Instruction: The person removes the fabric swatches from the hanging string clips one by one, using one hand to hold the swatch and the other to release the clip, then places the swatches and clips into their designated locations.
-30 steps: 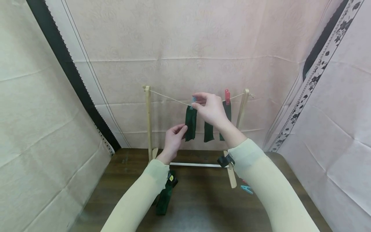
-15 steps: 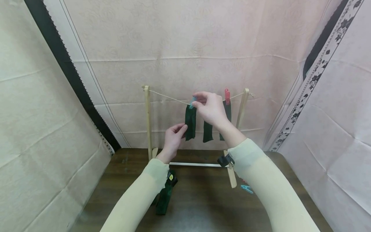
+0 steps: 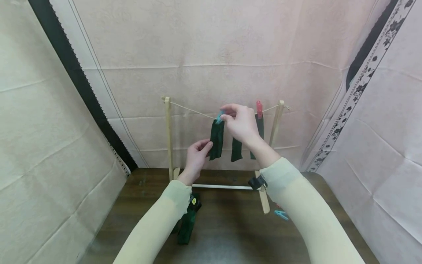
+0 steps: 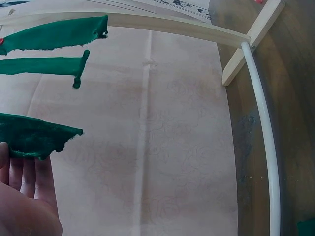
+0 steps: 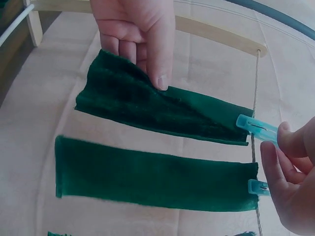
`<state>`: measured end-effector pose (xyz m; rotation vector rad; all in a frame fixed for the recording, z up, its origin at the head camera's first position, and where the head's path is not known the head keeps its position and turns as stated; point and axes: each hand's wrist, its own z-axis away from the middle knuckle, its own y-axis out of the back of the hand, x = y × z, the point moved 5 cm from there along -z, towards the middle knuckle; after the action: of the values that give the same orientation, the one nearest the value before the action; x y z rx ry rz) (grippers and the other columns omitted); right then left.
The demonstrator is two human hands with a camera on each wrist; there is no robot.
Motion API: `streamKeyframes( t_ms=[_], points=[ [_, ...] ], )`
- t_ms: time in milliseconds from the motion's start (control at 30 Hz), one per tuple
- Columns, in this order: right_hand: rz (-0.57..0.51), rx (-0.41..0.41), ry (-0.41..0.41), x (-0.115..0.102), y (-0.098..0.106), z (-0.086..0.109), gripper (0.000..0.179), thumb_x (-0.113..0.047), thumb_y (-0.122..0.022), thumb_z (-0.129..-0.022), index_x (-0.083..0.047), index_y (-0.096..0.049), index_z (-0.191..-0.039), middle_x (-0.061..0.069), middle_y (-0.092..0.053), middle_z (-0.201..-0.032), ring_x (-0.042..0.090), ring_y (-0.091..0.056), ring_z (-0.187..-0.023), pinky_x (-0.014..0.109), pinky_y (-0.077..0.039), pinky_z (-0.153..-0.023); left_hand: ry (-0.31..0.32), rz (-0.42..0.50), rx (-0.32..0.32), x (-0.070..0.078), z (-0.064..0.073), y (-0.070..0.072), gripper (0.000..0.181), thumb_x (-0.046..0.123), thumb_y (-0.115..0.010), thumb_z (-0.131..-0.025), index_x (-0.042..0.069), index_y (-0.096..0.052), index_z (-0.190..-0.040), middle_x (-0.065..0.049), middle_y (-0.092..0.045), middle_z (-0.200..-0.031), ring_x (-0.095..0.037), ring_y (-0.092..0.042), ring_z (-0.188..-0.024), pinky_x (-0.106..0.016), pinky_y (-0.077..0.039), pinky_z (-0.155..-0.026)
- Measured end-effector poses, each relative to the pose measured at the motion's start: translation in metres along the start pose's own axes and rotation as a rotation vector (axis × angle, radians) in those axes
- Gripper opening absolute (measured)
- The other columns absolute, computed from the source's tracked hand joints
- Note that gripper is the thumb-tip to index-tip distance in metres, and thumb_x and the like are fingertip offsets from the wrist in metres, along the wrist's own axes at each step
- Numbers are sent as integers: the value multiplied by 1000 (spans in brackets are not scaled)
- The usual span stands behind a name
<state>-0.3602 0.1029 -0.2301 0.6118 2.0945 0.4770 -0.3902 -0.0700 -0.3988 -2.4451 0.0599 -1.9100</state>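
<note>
A dark green cloth strip (image 3: pixel 216 139) hangs from the string (image 3: pixel 194 111), and a blue clothespin (image 5: pixel 256 128) bites its top edge at the string. My right hand (image 3: pixel 242 124) pinches this clothespin's free end between thumb and fingers. Lower down, my left hand (image 3: pixel 196 157) holds the strip's left edge, its thumb in front and its fingers behind. To the right hangs a second green strip (image 5: pixel 152 172) under another blue clothespin (image 5: pixel 257 187). Beyond it, a third strip (image 3: pixel 259 126) hangs from a red clothespin (image 3: pixel 259 109).
Two wooden posts (image 3: pixel 169 139) carry the string, joined low down by a white rod (image 3: pixel 224 187). On the brown table (image 3: pixel 230 227), more green cloth (image 3: pixel 186 227) lies beside my left forearm. A loose blue clothespin (image 3: pixel 281 215) lies near my right sleeve.
The blue clothespin in my right hand has tilted slightly, and more of it shows. Both hands stay in nearly the same place on the clothespin and strip.
</note>
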Motion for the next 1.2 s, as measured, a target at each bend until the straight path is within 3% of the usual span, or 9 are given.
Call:
streamKeyframes(
  t_ms=[167,367,500,633,733,967,1200],
  points=[
    [-7,20,21,1,-1,1,22,-14,-69,-106,-9,-77,-126,9,-79,-119,25,-74,-113,42,-60,-91,-9,-4,1,2,1,0,33,34,-73,-105,11,-76,-128,-8,-73,-122,-27,-70,-110,-44,-57,-101],
    [1,46,29,3,-1,1,20,-16,-69,-107,-10,-78,-124,7,-79,-117,22,-75,-108,35,-60,-79,-5,3,-6,2,0,-2,33,34,-73,-104,10,-76,-128,-8,-74,-122,-27,-71,-110,-43,-57,-101],
    [5,63,49,0,1,2,19,-15,-70,-106,-8,-79,-121,7,-80,-113,20,-74,-92,32,-53,-66,-17,10,1,3,-1,-3,32,31,-73,-105,8,-77,-127,-9,-74,-120,-26,-71,-109,-43,-58,-99],
    [11,74,63,-2,2,2,18,-14,-70,-105,-7,-80,-119,7,-81,-112,21,-62,-68,32,-41,-56,-31,18,3,3,-2,-4,30,29,-72,-105,7,-78,-126,-10,-74,-119,-26,-71,-109,-43,-59,-97],
    [16,77,61,-2,2,3,17,-15,-71,-105,-8,-80,-118,7,-81,-112,24,-55,-61,32,-37,-52,-29,15,5,3,-2,-4,31,30,-73,-105,8,-78,-126,-9,-74,-119,-25,-70,-108,-42,-59,-97],
    [5,95,66,-2,2,3,16,-13,-72,-104,-7,-81,-115,7,-81,-110,18,-70,-83,33,-47,-59,-29,21,3,3,-2,-4,31,30,-73,-105,9,-78,-126,-10,-74,-120,-26,-70,-110,-44,-58,-99],
    [-31,111,57,-2,3,3,17,-15,-72,-105,-6,-81,-116,6,-81,-107,16,-75,-89,33,-44,-53,-24,15,2,3,-1,-5,31,31,-73,-105,9,-78,-126,-9,-73,-118,-26,-70,-109,-43,-58,-99]
  ],
)
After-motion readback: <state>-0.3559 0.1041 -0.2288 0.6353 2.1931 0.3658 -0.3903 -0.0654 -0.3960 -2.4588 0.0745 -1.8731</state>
